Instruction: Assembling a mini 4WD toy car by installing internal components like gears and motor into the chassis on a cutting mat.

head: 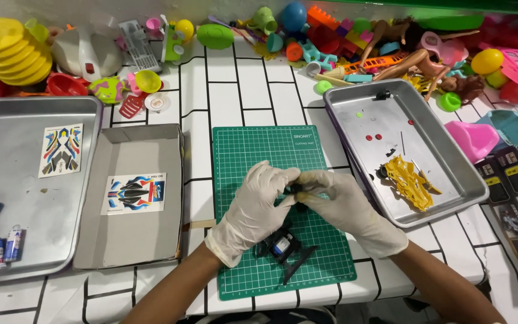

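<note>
Green cutting mat is used as base; small black part is pinched between left hand and right hand for alignment, black chassis parked below.

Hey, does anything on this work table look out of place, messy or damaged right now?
Nothing looks spilled or broken. The oddest thing is the jumble of toys heaped loosely along the back of the table. The right-hand metal tray sits askew, angled against the tile lines. Both gloved hands, left hand and right hand, pinch a small black part over the green cutting mat.
</note>
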